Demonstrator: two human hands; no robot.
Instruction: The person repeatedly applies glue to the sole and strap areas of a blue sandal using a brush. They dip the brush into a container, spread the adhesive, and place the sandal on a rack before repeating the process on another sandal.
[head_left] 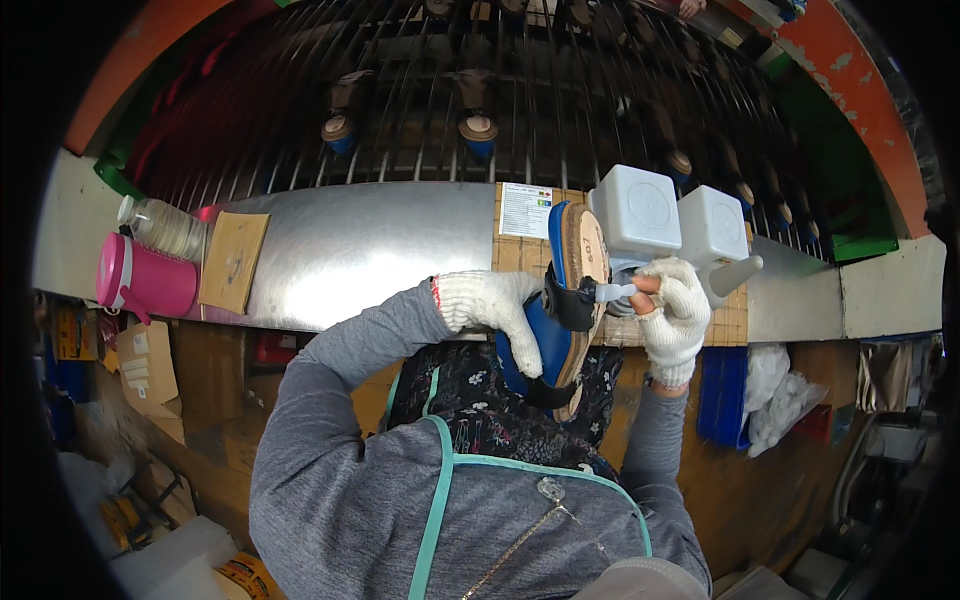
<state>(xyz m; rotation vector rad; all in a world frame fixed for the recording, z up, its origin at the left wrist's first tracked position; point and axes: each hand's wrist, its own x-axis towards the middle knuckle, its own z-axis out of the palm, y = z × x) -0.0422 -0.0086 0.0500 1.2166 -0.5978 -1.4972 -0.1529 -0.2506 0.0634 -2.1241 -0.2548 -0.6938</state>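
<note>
Blue sandal (568, 308) aloft over the near edge of the bench (350, 250), just right of centre! Left of it, bare metal gives a wide open stretch, from the brown board (233, 262) across to the printed sheet (525, 210); the far edge runs along a rack of metal rods (410, 140). Right of it, room is tight.

Hands now: left hand (492, 302), gloved, elbow bent out, its grip wrapped around the sandal's blue side. Right hand (676, 312), gloved, fingertips bare, pinches a pale slim piece (614, 292) at the black strap; touching or not, can't tell.

Containers: pink jug (160, 280) and clear jar (168, 228) at left, two white containers (635, 212) far right of the sandal, insides hidden; farther right and nearer, a blue bin (722, 398), clear plastic (778, 400) bunched alongside.
</note>
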